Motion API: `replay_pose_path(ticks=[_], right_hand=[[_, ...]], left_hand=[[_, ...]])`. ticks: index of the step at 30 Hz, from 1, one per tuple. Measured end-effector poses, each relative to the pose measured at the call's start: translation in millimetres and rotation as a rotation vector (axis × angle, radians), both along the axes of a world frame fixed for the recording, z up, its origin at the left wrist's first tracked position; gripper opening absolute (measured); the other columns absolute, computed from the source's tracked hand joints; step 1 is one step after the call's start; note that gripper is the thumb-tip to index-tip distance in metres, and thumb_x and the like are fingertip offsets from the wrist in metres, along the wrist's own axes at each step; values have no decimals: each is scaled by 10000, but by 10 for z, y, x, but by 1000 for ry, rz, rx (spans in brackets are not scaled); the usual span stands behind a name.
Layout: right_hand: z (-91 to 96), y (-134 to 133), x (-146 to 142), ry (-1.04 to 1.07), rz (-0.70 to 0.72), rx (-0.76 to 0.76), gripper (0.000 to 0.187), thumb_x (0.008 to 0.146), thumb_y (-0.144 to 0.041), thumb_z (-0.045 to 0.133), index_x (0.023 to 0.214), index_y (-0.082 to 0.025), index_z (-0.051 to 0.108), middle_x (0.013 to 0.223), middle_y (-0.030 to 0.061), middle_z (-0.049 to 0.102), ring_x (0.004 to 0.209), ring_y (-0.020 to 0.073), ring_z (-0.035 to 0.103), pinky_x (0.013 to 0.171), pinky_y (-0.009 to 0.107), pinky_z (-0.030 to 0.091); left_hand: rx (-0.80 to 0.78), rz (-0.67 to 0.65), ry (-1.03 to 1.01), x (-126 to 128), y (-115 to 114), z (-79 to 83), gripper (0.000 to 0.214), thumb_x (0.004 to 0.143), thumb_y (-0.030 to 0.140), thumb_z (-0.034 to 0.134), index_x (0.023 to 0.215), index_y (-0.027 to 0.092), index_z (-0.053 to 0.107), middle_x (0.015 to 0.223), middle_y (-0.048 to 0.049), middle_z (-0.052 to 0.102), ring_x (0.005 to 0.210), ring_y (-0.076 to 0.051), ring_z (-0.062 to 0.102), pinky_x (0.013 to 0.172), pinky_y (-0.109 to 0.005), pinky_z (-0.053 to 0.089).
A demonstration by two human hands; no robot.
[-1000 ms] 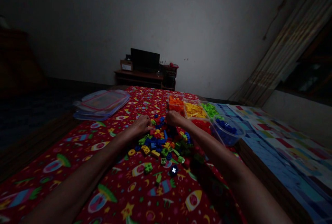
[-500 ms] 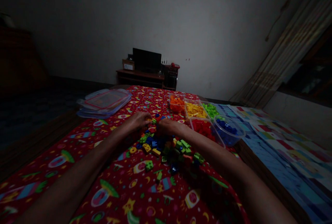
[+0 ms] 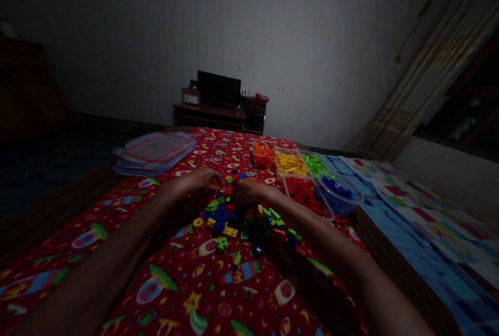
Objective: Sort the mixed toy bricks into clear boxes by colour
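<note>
A loose pile of coloured building bricks (image 3: 222, 216) lies on the red patterned cloth (image 3: 183, 279). My left hand (image 3: 205, 180) is at the pile's far left side, its fingers curled down and together; whatever they hold is hidden. Just right of it, my right hand (image 3: 249, 191) reaches over the far part of the pile with curled fingers, and its fingertips are out of sight. Nearer to me lie a yellow brick (image 3: 230, 231), a green brick (image 3: 222, 244) and a yellow ring-shaped piece (image 3: 198, 223).
Right of the pile stand clear containers of orange bricks (image 3: 264, 155), yellow bricks (image 3: 291, 164), green bricks (image 3: 314, 163), red bricks (image 3: 302, 193) and blue bricks (image 3: 336, 189). Clear lids (image 3: 156, 151) are stacked at the left. A monitor (image 3: 219, 89) stands against the wall.
My left hand has drawn slightly left and its fingers have curled in. My right hand stays over the pile. A yellow brick at the near side of the pile has shifted. The view has moved slightly.
</note>
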State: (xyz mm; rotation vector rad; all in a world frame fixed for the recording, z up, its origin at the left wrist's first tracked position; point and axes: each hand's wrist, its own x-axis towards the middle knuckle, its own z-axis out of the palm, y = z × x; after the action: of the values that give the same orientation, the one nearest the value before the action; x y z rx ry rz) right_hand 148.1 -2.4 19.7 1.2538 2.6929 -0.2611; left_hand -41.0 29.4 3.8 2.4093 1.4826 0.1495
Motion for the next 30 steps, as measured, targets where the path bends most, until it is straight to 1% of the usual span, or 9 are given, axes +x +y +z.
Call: replay_pose_path(ticks=[4, 7, 10, 13, 15, 20, 25, 28, 30], right_hand=[[-45, -8, -26, 35, -5, -4, 265, 738, -262, 656, 952, -110, 693, 838, 71, 687, 687, 137, 589, 522, 181, 391], [-27, -34, -32, 66, -5, 11, 229, 736, -191, 643, 946, -114, 694, 868, 76, 689, 724, 139, 600, 552, 178, 402], [3, -63, 12, 85, -43, -14, 197, 733, -178, 647, 911, -117, 706, 847, 72, 691, 715, 137, 598, 550, 177, 395], [-9, -56, 101, 129, -89, -59, 225, 722, -196, 662, 924, -111, 711, 814, 66, 689, 676, 129, 587, 530, 178, 381], [-48, -23, 167, 152, -96, -44, 218, 729, -188, 644, 917, -102, 715, 788, 61, 684, 659, 125, 577, 531, 182, 372], [-130, 66, 328, 215, -102, 16, 167, 764, -191, 598, 833, -95, 714, 705, 36, 653, 595, 99, 528, 529, 183, 343], [-69, 8, 466, 369, -234, 74, 180, 782, -199, 555, 811, -86, 692, 648, 19, 620, 578, 85, 496, 521, 180, 309], [-61, -52, 477, 435, -353, 134, 179, 763, -220, 562, 775, -88, 684, 632, 15, 601, 584, 88, 484, 508, 192, 279], [-88, -82, 454, 466, -415, 130, 191, 760, -233, 550, 737, -91, 675, 604, 6, 576, 570, 88, 469, 495, 202, 259]], left_hand=[[44, -14, 62, 73, -16, -96, 168, 596, 145, 528, 657, 186, 679, 570, -5, 638, 527, -143, 538, 473, -212, 337], [85, -44, 56, 100, -24, -102, 142, 615, 149, 503, 586, 181, 639, 511, 2, 588, 500, -127, 483, 468, -216, 312], [103, -70, 4, 96, -17, -58, 166, 646, 178, 483, 621, 165, 647, 532, 9, 592, 517, -117, 488, 489, -199, 321], [114, -65, -50, 108, -5, -22, 196, 674, 215, 489, 702, 160, 675, 611, 5, 638, 551, -117, 523, 512, -187, 340], [84, -83, -86, 140, -8, -18, 218, 683, 224, 496, 764, 169, 691, 653, 7, 657, 578, -121, 548, 531, -181, 358], [25, -201, -141, 287, -92, -49, 242, 691, 249, 527, 850, 199, 702, 673, 30, 652, 626, -130, 572, 549, -177, 377], [30, -256, -136, 447, -196, -170, 226, 708, 284, 577, 885, 212, 697, 706, 16, 662, 637, -137, 573, 587, -193, 407], [93, -269, -147, 516, -213, -289, 177, 724, 311, 606, 843, 212, 692, 706, -3, 655, 659, -147, 568, 631, -211, 426], [145, -276, -151, 545, -206, -354, 153, 754, 306, 585, 799, 199, 686, 681, -14, 637, 654, -149, 556, 638, -219, 427]])
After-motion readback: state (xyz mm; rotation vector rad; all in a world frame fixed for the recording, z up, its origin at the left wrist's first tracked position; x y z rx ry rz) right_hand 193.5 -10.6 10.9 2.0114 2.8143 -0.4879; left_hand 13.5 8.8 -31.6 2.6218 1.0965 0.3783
